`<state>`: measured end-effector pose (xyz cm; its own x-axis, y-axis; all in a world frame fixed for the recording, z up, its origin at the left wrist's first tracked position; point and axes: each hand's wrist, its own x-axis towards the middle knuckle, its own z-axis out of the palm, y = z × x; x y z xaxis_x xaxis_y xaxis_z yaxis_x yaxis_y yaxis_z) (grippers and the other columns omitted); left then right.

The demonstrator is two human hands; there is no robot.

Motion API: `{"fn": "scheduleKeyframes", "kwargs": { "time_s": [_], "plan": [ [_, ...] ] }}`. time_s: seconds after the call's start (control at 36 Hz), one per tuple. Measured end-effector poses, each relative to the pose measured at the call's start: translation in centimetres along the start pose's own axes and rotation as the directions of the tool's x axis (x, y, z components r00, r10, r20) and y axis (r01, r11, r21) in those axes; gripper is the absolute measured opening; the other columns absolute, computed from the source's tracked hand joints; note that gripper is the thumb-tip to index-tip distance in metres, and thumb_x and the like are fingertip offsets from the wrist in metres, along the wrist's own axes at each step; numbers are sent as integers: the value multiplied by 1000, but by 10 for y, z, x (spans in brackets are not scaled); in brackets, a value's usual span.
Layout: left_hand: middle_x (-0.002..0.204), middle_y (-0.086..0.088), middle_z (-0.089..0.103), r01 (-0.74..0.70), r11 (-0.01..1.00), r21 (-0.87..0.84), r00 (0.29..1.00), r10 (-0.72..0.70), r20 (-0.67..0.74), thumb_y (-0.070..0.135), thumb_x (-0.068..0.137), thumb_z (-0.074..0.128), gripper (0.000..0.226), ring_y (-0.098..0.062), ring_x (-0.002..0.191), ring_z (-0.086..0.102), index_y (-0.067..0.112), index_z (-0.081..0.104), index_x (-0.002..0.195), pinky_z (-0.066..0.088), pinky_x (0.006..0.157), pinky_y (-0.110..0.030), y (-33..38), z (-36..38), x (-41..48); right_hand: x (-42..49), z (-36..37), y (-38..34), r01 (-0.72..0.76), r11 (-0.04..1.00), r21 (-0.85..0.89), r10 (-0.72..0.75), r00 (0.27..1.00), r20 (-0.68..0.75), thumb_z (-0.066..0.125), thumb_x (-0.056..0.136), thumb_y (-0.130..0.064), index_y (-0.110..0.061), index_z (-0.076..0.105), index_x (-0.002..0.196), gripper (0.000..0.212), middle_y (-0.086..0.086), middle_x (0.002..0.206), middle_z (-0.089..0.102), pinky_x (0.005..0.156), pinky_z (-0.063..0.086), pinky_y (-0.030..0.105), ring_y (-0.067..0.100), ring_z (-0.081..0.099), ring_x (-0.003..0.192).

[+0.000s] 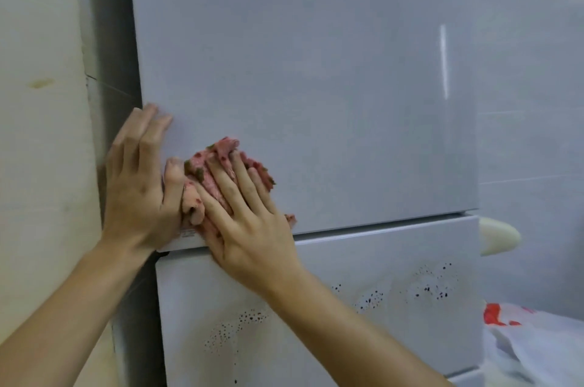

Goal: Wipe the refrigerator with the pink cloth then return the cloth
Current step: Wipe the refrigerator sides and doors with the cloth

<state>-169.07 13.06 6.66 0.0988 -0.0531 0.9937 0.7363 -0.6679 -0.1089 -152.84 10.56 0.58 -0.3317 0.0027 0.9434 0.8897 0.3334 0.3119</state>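
The right hand [249,222], fingers straight and spread, presses the pink cloth [221,149], bunched beneath and past the fingertips, onto the refrigerator [316,70] door's lower left corner. The left hand [142,184] lies flat beside it, thumb touching the cloth. A plastic bag [524,336] sits at lower right.

Pale glossy upper refrigerator door [316,70] at centre; speckled lower door [363,307] directly below, a seam between them. Crumpled pink patterned cloth [218,162] lies against the upper door's lower-left corner, under the right hand [252,228]. Left hand [142,194] just left of the cloth, flat on the door's left edge, thumb touching the cloth. Cream plaster wall [41,149] left of the refrigerator. Rounded cream plastic fitting [497,236] right of the seam. White-and-red plastic bag [521,342] lower right, beside the lower door.
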Motion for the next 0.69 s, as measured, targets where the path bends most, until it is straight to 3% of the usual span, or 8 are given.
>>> {"fn": "scheduleKeyframes", "kwargs": {
  "time_s": [0.08,0.28,0.36,0.42,0.5,0.64,0.69],
  "plan": [
    [164,-18,35,-4,1000,-20,1000,4,0,23,101,39,57,-36,157,20,3,39,154,16,129,-43,12,6,-5,-11,-17,32,-17,999,-35,17,1000,-15,51,111,-32,-15,47,157,49,11,167,35,128,26,50,32,20,161],
    [164,-17,34,15,1000,18,1000,-14,-3,24,99,43,58,-35,157,22,4,39,154,16,128,-53,24,13,-18,-57,-75,144,-250,956,-152,239,967,-90,34,112,-33,-6,38,159,55,20,169,29,127,24,59,41,22,159],
    [166,-17,33,25,999,38,1000,-25,-3,21,99,45,59,-36,157,23,2,38,154,15,130,-49,19,12,-22,-70,-91,174,-390,907,-158,375,920,-116,29,112,-37,-8,30,163,59,18,172,21,131,13,52,37,14,161],
    [166,-19,31,18,999,31,1000,-18,-7,19,99,45,59,-36,157,23,0,38,155,15,130,-45,15,11,-24,-75,-103,188,-518,845,-133,498,853,-156,33,109,-38,-14,23,166,63,14,174,15,132,6,46,31,9,162],
    [167,-20,29,19,1000,8,1000,-19,-2,17,100,44,59,-34,158,21,-3,36,155,14,130,-38,11,10,-26,-78,-116,199,-689,721,-75,668,719,-193,29,107,-42,-21,13,168,67,10,176,4,131,2,50,28,1,163],
    [168,-19,24,29,999,-34,1000,-30,-7,11,100,44,58,-33,159,18,-2,33,156,14,131,-39,10,13,-25,-65,-104,178,-882,462,90,866,427,-259,29,104,-46,-18,4,169,75,7,177,-5,130,-5,44,33,-6,162],
    [168,-19,23,45,998,-46,999,-47,-26,10,101,43,57,-34,160,15,-3,33,156,14,131,-41,11,15,-26,-55,-90,160,-890,435,134,882,392,-260,26,100,-53,-13,1,168,83,9,176,-6,131,-2,52,37,-5,162]
  ]
}}
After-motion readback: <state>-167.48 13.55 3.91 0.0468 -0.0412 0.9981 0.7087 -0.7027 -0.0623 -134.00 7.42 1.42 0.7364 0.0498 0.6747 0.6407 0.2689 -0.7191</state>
